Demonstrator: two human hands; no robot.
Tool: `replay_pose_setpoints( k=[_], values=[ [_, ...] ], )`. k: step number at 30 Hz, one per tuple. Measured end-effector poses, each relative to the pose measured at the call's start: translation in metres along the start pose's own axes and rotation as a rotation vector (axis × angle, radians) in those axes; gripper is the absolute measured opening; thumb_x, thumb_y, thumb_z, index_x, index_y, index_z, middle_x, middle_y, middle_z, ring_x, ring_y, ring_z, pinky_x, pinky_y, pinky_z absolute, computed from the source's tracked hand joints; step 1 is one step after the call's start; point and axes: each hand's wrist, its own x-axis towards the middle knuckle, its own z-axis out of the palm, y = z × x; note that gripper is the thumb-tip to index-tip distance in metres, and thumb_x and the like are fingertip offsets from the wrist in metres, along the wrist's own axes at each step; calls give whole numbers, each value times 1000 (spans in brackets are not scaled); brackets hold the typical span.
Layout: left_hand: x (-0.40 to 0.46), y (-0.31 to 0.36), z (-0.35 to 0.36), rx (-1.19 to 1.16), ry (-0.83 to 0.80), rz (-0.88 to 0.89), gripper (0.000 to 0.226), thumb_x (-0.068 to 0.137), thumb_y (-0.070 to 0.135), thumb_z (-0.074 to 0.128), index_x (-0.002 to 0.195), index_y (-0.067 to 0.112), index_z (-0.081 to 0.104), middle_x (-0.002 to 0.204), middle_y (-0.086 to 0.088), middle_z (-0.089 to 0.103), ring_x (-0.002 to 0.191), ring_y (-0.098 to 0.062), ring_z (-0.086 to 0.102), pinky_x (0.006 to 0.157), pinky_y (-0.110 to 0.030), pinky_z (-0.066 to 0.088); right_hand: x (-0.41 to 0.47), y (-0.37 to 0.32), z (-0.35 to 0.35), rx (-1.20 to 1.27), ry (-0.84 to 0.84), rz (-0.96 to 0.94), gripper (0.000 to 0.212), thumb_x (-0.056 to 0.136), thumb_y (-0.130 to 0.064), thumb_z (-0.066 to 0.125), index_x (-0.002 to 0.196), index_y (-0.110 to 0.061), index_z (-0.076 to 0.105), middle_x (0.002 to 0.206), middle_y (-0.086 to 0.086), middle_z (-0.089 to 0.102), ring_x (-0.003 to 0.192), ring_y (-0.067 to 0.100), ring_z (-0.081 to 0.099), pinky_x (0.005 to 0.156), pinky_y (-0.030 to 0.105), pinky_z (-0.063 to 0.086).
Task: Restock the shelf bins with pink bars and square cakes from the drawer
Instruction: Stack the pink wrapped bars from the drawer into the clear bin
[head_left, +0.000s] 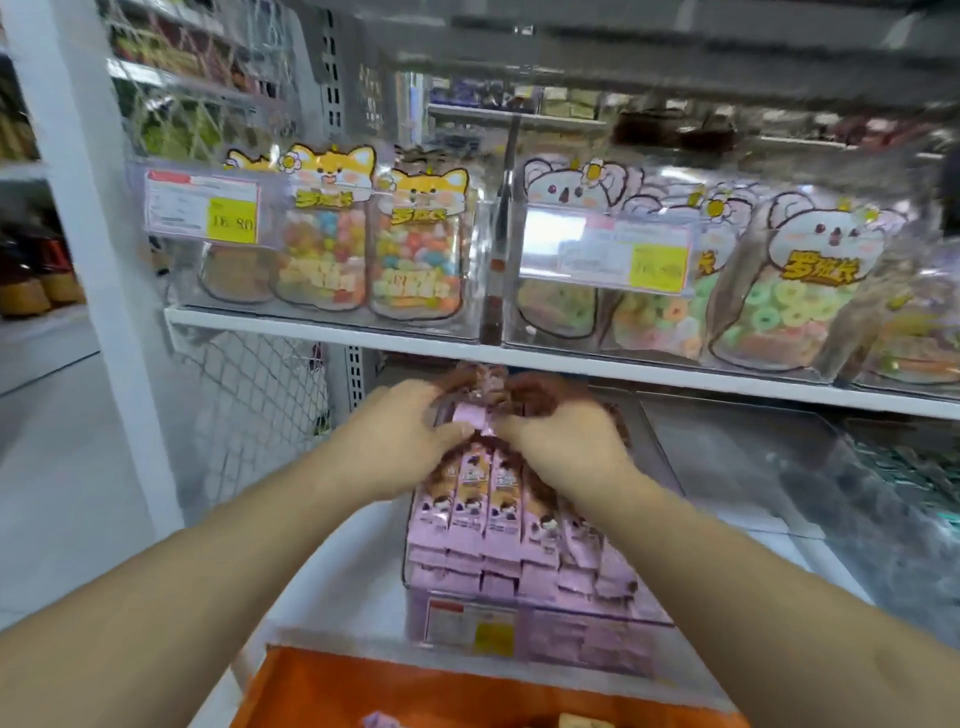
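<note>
Left hand (410, 436), right hand (561, 441): both pinching pink bars (470, 418) mid-frame; seating flush atop bin (467, 631) rows, advisably.

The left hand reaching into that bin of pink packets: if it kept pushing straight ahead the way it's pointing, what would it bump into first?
Most likely the pink bars it is already touching at the back of the clear bin. The left hand points forward and slightly rightward, under the white shelf. Beyond those packets the picture is blurred and depth is unclear.
</note>
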Motion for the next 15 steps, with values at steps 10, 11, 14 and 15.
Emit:
replay_pose_setpoints(
  k=[10,11,14,15],
  values=[
    [36,-39,15,0,-31,-10,57,94,55,65,146,58,44,152,12,54,134,-18,53,108,-27,45,35,4,15,-106,-35,-99,36,88,-35,71,123,-37,65,110,-15,70,81,0,65,67,18,54],
    [36,-38,17,-6,-13,-2,55,95,51,64,147,56,44,153,12,53,135,-18,53,107,-26,45,35,3,15,-116,-32,-110,37,88,-37,71,125,-37,64,112,-15,70,82,0,65,68,18,55],
    [36,-33,20,-18,31,22,52,100,41,62,149,50,46,155,10,52,137,-20,52,108,-26,45,32,3,13,-150,-11,-134,39,92,-42,71,129,-39,62,119,-15,69,80,1,66,68,19,58],
    [37,-32,21,-22,33,17,52,100,39,61,149,49,47,155,9,51,136,-21,53,108,-27,45,31,3,13,-164,-10,-140,40,93,-44,71,131,-40,62,121,-14,68,78,1,66,65,18,56]
  ],
)
